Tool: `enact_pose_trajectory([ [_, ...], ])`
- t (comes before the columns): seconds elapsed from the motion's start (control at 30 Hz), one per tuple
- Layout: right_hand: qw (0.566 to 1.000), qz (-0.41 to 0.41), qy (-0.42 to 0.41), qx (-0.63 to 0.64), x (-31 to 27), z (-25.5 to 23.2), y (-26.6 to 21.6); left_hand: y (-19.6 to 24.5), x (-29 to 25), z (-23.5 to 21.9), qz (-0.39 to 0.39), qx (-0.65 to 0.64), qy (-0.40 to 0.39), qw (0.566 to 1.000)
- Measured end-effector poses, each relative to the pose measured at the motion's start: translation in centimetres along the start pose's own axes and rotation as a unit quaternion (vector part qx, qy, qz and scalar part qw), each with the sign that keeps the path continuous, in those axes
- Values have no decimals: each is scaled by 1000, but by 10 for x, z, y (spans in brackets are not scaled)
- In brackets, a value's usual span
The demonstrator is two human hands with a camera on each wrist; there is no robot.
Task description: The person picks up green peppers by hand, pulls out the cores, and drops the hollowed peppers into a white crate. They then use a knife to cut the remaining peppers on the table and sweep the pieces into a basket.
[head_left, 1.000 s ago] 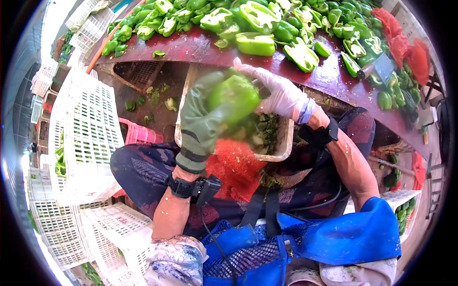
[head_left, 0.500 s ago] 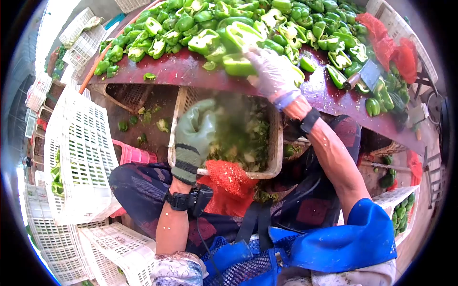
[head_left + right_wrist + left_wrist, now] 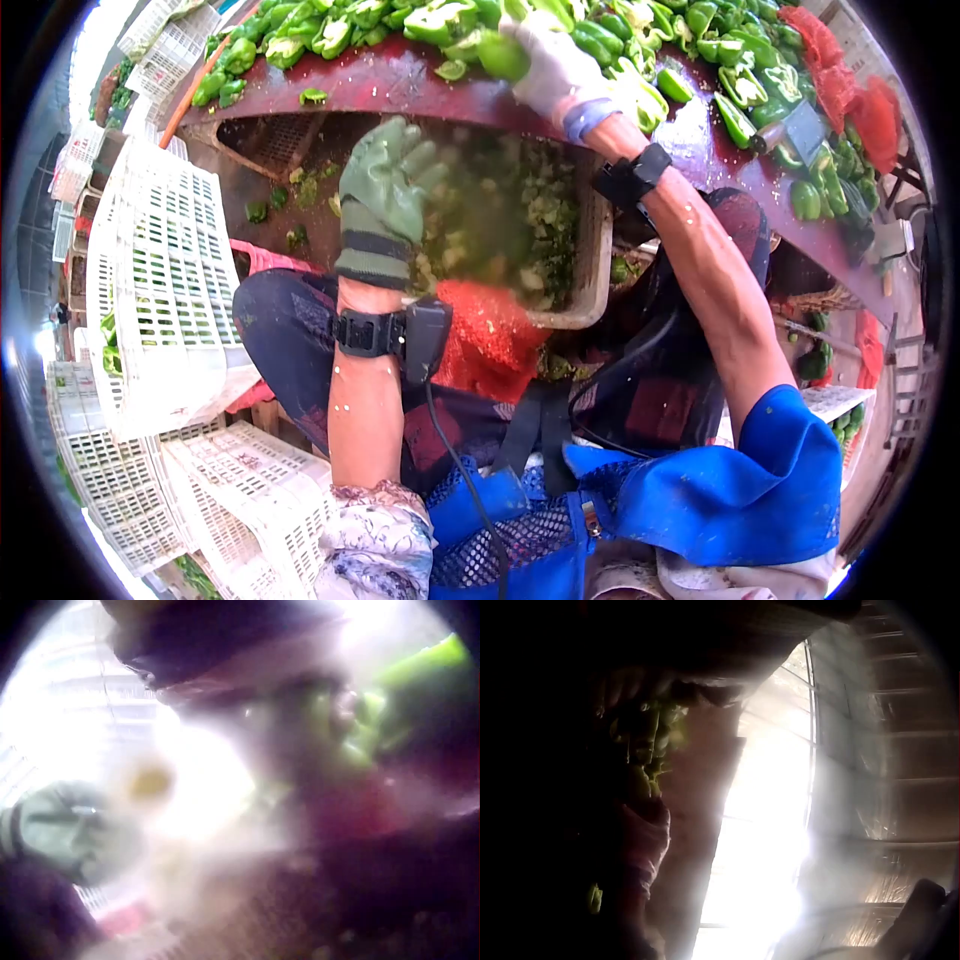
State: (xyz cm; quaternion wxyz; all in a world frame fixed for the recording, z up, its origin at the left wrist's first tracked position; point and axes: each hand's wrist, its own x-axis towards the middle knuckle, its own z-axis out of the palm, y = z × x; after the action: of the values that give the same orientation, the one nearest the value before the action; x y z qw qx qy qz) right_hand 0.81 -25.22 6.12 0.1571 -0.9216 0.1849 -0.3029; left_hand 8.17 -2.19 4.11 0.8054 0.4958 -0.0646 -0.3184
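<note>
My left hand (image 3: pixel 385 190), in a green glove, is raised over the left side of a white tub (image 3: pixel 596 250) with loosely spread fingers and nothing in it. At the table's near edge my right hand (image 3: pixel 562 78), in a thin pale glove, has fingers and thumb around the right end of a green pepper (image 3: pixel 503 56). Beyond it lies a heap of green peppers (image 3: pixel 600 42), many cut open. The left wrist view is mostly dark, with the pale-gloved hand (image 3: pixel 646 840) beside peppers (image 3: pixel 651 742). The right wrist view is blurred; the green glove (image 3: pixel 71 832) shows at left.
The dark red table (image 3: pixel 390 85) spans the front. A cleaver (image 3: pixel 800 135) and red netting (image 3: pixel 825 60) lie at its right. White crates (image 3: pixel 170 270) stand at left. Green scraps (image 3: pixel 545 215) fill the tub; red mesh (image 3: pixel 490 340) hangs at its near side.
The pepper seen in my left hand a second ago is gone from it, and that hand has spread its fingers. My right hand has moved from beside it to the pepper on the table.
</note>
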Motion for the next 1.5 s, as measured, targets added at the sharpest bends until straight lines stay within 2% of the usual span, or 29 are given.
enact_pose_trajectory([
  [0.03,998,20,30,50,0,-2,-10,2,-2,3,-7,2,-13,1000],
  [0.07,995,14,21,101,-2,-10,-23,-3,-3,0,36,13,-72,997],
  [0.1,985,31,9,170,-8,-23,-44,-2,-7,7,41,16,-69,997],
  [0.13,979,84,-78,167,-16,-49,-70,4,-12,24,48,19,-68,996],
  [0.17,967,21,-57,247,-22,-37,-76,7,-14,35,54,24,-69,996],
  [0.2,964,-22,-47,260,-33,-29,-82,10,-8,34,37,-20,-145,989],
  [0.23,959,-67,-35,272,-45,-28,-90,4,-2,33,83,-76,-183,977],
  [0.3,947,-112,-104,281,-57,-43,-102,7,-7,28,101,-71,-136,983],
  [0.33,939,-132,-136,286,-61,-49,-101,13,-15,26,50,-176,-231,956],
  [0.37,948,-179,-126,232,-60,-51,-98,16,-16,31,25,-157,-155,975],
  [0.43,952,-264,-103,118,-59,-48,-85,13,-26,40,9,-196,-147,970],
  [0.47,946,-292,-69,122,-58,-44,-79,11,-27,41,23,-182,-157,970],
  [0.6,945,-248,-117,176,-65,-56,-72,10,-34,36,-40,-254,-254,932],
  [0.67,951,-242,-95,164,-70,-55,-75,11,-40,41,-59,-292,-287,910],
  [0.77,957,-250,-68,131,-73,-50,-77,8,-40,43,-37,-295,-270,916],
  [0.9,962,-262,-13,81,-75,-36,-82,2,-37,34,-26,-249,-165,954],
  [0.93,959,-261,21,105,-76,-36,-85,0,-37,33,-24,-248,-154,956],
  [1.03,962,-246,31,114,-76,-32,-90,-3,-34,33,-11,-253,-135,958],
  [1.13,958,-205,41,196,-78,-33,-93,-2,-30,39,7,-271,-123,955],
  [1.23,948,-160,22,275,-79,-30,-89,2,-24,46,21,-286,-125,950],
  [1.27,944,-144,11,296,-79,-30,-88,5,-25,48,13,-289,-159,944],
  [1.33,942,-123,-2,312,-79,-28,-86,9,-37,60,-3,-287,-118,951],
  [1.43,948,-115,-48,294,-76,-35,-83,6,-28,51,-30,-298,-202,932],
  [1.47,950,-115,-70,281,-74,-41,-82,2,-21,41,37,-140,-170,975],
  [1.5,944,-77,-130,293,-74,-50,-82,-1,-13,29,102,21,-131,986],
])
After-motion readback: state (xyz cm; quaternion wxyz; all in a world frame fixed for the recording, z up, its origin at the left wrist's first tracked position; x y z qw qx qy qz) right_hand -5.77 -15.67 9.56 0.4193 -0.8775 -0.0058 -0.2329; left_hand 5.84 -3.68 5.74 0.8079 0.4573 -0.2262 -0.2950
